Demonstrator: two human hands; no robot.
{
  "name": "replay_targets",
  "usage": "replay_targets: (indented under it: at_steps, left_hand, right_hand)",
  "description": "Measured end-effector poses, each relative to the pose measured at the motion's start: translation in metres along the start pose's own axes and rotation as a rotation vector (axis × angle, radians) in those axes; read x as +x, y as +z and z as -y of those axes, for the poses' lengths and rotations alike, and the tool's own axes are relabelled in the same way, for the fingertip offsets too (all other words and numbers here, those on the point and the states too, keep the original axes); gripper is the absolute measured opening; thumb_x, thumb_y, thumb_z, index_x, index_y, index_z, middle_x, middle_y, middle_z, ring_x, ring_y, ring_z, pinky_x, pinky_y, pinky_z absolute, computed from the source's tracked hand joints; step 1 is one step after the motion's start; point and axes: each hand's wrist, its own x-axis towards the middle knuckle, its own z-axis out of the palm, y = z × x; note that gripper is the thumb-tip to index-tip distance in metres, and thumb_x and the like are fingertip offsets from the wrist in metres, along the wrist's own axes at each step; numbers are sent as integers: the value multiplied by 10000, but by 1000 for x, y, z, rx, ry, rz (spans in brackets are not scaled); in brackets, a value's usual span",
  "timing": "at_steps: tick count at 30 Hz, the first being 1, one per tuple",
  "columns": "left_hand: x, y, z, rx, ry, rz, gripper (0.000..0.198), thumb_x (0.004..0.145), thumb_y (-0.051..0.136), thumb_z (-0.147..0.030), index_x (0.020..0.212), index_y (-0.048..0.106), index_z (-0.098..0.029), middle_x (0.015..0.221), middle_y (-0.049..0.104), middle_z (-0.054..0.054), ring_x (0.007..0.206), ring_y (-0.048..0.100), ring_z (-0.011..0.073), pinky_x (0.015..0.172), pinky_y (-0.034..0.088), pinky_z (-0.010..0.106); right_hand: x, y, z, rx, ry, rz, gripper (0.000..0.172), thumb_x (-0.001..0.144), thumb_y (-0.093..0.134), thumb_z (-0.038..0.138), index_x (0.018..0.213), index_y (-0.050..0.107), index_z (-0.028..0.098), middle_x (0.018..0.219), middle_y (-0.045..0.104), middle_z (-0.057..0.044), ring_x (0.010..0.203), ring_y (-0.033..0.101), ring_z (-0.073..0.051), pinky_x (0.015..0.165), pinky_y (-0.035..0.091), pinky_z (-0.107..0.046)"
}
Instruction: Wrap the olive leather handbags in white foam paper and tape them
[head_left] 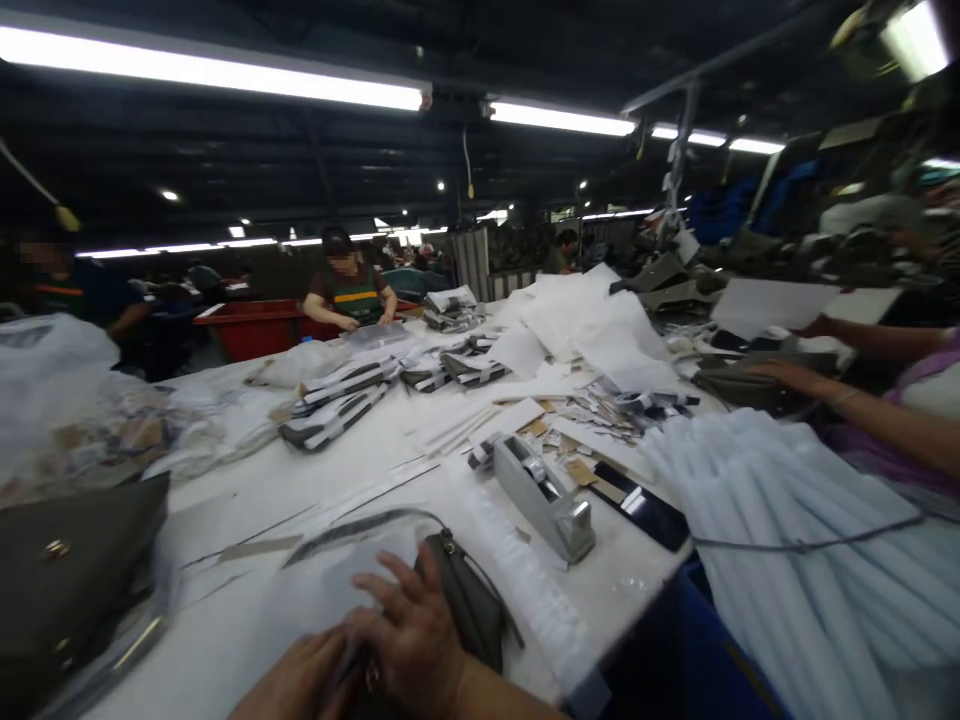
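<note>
A dark olive handbag (469, 600) with a thin strap lies at the near edge of the white table, partly hidden by my hands. My right hand (412, 625) is over it with fingers spread, the palm side against the bag. Low in the view, my left hand (296, 680) is closed at the bag's near part, its fingertips partly hidden and slightly blurred. Between the hands a small metal fitting shows on dark material. A sheet of thin white wrapping (330, 580) lies behind the left hand, under the bag's strap.
A grey tape dispenser (544, 495) and a dark phone-like slab (641, 505) sit beyond the bag. Another olive bag (75, 580) is at left. White foam rolls (795, 540) stand at right, near a co-worker's hand (799, 380). White sheets (585, 320) and wrapped bags (345, 395) pile farther back.
</note>
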Motion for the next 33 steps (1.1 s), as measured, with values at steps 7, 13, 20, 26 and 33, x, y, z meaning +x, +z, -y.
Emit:
replay_targets:
  at_steps: [7, 13, 20, 26, 33]
  left_hand:
    - [-6, -70, -37, 314, 19, 63, 523, 933, 488, -242, 1449, 412, -215, 1500, 440, 95, 1361, 444, 268, 1088, 446, 493]
    - [-30, -60, -70, 332, 149, 193, 531, 958, 512, -374, 1462, 390, -267, 1540, 385, 45, 1412, 360, 272, 1071, 469, 440]
    - [-64, -17, -82, 359, -28, 110, 633, 909, 594, -292, 1484, 333, -332, 1546, 380, 10, 1444, 263, 359, 1092, 407, 510]
    - [-68, -1, -87, 269, -147, -17, 563, 912, 554, -513, 1438, 416, -367, 1514, 423, -54, 1441, 275, 333, 1198, 151, 551]
    - [-66, -4, -80, 278, -69, -3, 457, 984, 453, -365, 1437, 428, -309, 1513, 423, -48, 1364, 424, 270, 1149, 284, 469]
  right_hand:
    - [14, -22, 4, 142, 172, -53, 254, 857, 469, 36, 879, 623, 237, 1267, 660, -10, 1344, 446, -233, 1194, 142, -563]
    - [16, -26, 3, 108, 235, -7, 199, 837, 512, 59, 859, 631, 217, 1317, 624, -45, 1375, 404, -264, 1190, 149, -590]
    - [28, -60, 9, 49, 177, -49, 162, 820, 576, 73, 811, 647, 218, 1251, 673, -14, 1323, 481, -271, 1196, 133, -589]
    - [17, -119, -15, -124, 195, 253, 214, 880, 521, 77, 978, 649, 218, 1058, 741, -11, 1101, 649, -242, 1183, 148, -595]
    - [45, -109, 0, -209, 0, 745, 704, 880, 641, 447, 1481, 378, 191, 1533, 388, -136, 1432, 314, -324, 1196, 192, -549]
